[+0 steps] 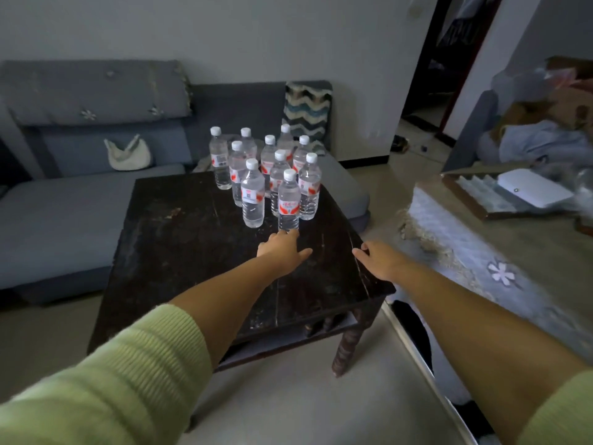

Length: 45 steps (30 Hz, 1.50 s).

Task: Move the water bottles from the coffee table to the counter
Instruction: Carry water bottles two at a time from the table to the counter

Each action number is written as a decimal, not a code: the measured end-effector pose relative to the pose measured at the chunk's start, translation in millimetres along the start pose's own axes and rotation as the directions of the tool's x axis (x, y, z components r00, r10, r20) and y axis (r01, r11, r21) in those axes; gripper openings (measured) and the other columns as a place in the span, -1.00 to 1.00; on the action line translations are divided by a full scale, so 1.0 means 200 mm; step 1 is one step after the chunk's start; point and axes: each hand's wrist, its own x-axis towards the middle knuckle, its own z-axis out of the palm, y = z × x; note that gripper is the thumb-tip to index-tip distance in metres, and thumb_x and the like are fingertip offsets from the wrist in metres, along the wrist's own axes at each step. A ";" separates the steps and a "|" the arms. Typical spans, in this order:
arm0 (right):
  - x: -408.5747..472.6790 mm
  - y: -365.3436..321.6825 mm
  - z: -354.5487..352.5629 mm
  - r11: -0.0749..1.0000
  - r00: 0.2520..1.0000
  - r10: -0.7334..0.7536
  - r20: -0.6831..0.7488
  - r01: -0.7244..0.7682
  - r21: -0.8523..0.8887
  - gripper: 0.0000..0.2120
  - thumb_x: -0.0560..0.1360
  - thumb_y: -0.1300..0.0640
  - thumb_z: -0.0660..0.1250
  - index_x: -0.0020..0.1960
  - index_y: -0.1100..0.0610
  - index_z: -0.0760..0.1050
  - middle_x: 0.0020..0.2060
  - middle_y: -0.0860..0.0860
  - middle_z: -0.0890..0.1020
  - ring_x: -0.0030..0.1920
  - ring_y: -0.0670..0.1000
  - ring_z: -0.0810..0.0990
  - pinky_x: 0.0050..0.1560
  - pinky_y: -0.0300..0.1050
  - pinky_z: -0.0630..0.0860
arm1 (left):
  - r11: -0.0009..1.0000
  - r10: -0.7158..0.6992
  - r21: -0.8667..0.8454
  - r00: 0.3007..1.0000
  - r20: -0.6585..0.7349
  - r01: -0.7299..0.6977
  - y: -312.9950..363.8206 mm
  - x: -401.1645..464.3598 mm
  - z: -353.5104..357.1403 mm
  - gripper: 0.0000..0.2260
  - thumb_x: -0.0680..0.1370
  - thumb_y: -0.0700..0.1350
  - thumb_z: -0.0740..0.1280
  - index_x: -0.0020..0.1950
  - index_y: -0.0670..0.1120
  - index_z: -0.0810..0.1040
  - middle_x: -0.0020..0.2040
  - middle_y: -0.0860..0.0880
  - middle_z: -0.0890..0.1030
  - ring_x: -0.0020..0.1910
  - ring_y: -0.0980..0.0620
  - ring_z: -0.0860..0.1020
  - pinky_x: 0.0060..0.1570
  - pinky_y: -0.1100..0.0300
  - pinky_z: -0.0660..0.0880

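Ten clear bottles (pixel 269 175) with white caps stand upright in a tight cluster on the far right part of the dark wooden table (pixel 179 239). Each carries a white label with a red patch; the print is too small and blurred to read, and no brand can be made out. The nearest bottle (pixel 288 200) stands at the front of the group.

The left hand (pixel 282 250) reaches across the table top with fingers stretched out and spread, the fingertips at the base of the nearest bottle; it holds nothing. The right hand (pixel 377 260) lies over the table's right edge, fingers loosely extended, also holding nothing. Both forearms come out of light green sleeves (pixel 122 374).

A grey sofa (pixel 64 220) wraps the table's far and left sides, with a pale bag (pixel 128 154) on its seat and a zigzag cushion (pixel 308 114) behind the bottles. To the right is a surface under a pale cloth (pixel 475 252) with a flower print, bearing a tray (pixel 481 200) with a white box (pixel 534 187). Whether this is the counter cannot be told. A doorway (pixel 433 75) opens far right.
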 end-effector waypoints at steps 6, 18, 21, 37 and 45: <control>0.29 0.03 -0.05 0.997 0.996 -0.078 0.043 0.078 0.001 -0.51 0.65 -0.11 0.05 0.39 0.21 0.33 0.29 0.21 0.45 0.25 0.20 0.47 0.27 0.09 0.41 | 0.995 -0.097 -0.017 0.995 0.013 0.097 0.02 0.20 0.06 -0.49 0.55 0.19 0.25 0.43 -0.01 0.32 0.34 -0.12 0.42 0.33 -0.16 0.40 0.26 -0.12 0.39; 1.09 -0.04 -0.02 0.989 0.986 -0.147 0.077 0.145 0.038 -0.48 0.62 -0.14 0.10 0.44 0.17 0.30 0.33 0.17 0.43 0.29 0.18 0.47 0.28 0.07 0.43 | 0.897 -0.311 -0.320 0.950 0.036 0.306 -0.19 0.83 0.11 -0.49 0.48 0.15 0.39 0.27 -0.14 0.39 0.18 -0.13 0.57 0.14 -0.13 0.56 0.14 -0.11 0.51; 1.27 -0.09 0.00 0.988 0.993 -0.101 0.067 0.093 0.123 -0.45 0.61 -0.14 0.15 0.45 0.20 0.28 0.36 0.19 0.42 0.32 0.19 0.44 0.30 0.08 0.42 | 0.843 -0.303 -0.449 0.951 0.056 0.295 -0.26 0.95 0.15 -0.44 0.42 0.09 0.48 0.29 -0.13 0.37 0.22 -0.10 0.57 0.18 -0.08 0.56 0.18 -0.08 0.51; 1.76 -0.35 0.25 0.595 0.977 0.045 -0.208 0.141 0.791 -0.20 0.29 0.05 0.60 0.40 0.16 0.28 0.22 0.15 0.57 0.17 0.12 0.57 0.01 -0.21 0.40 | 0.577 -0.461 -0.787 0.882 -0.093 0.219 -0.24 1.18 0.47 -0.37 0.23 0.02 0.60 0.13 0.27 0.32 -0.02 0.30 0.54 -0.05 0.56 0.47 -0.12 0.64 0.34; 1.79 -0.28 0.21 0.653 0.986 -0.036 -0.164 0.148 0.743 -0.36 0.31 -0.01 0.57 0.28 0.11 0.39 0.08 0.05 0.63 -0.01 -0.01 0.59 -0.08 -0.26 0.41 | 0.543 -0.515 -0.795 0.855 -0.062 0.270 -0.20 1.20 0.43 -0.44 0.28 -0.01 0.60 0.14 0.15 0.35 -0.06 0.23 0.56 -0.13 0.41 0.53 -0.22 0.56 0.41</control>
